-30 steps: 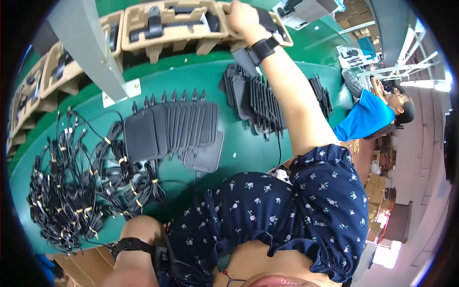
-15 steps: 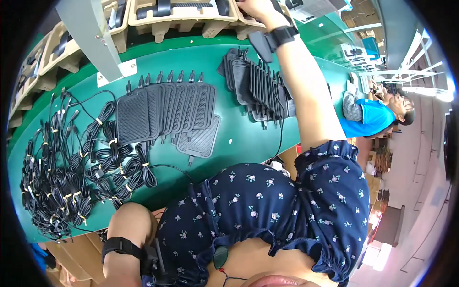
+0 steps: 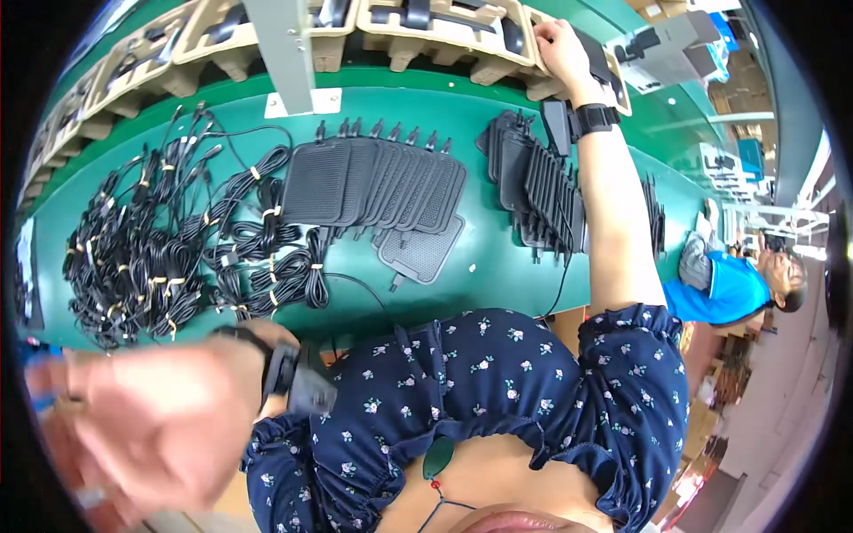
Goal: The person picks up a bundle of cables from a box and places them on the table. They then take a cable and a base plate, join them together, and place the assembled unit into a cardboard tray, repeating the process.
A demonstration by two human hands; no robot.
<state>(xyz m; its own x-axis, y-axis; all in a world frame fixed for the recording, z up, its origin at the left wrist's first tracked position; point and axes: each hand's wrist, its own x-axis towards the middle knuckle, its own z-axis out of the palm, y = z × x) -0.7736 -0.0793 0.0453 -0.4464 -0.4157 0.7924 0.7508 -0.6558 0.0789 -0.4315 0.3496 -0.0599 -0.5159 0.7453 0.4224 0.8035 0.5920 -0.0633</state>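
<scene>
Tabletop: green and curved by the lens, the tabletop runs across the middle of the frame, with a grey metal post rising at upper centre-left.
Tray row: moulded tan trays line the top edge, with dark parts lying in them.
Right hand: at the upper right of the frame, the right hand reaches over the end tray, its fingers bent at the rim; I can't tell from here whether the grip is closed on it.
End tray: sits in the upper right, right of the other trays, with a dark flat piece inside.
Left hand: large and blurred at lower left, the left hand is raised near the viewpoint; blur keeps me from telling whether its grip grasps anything.
Wrists: a black strap circles the right one, and a dark band the left.
Panels: black mesh panels fan out in the centre, one more tucked under their lower right; a second stack leans right of centre.
Cables: black cables, tied in pale bands, heap at left.
Co-worker: a person in a blue shirt sits at far right.
</scene>
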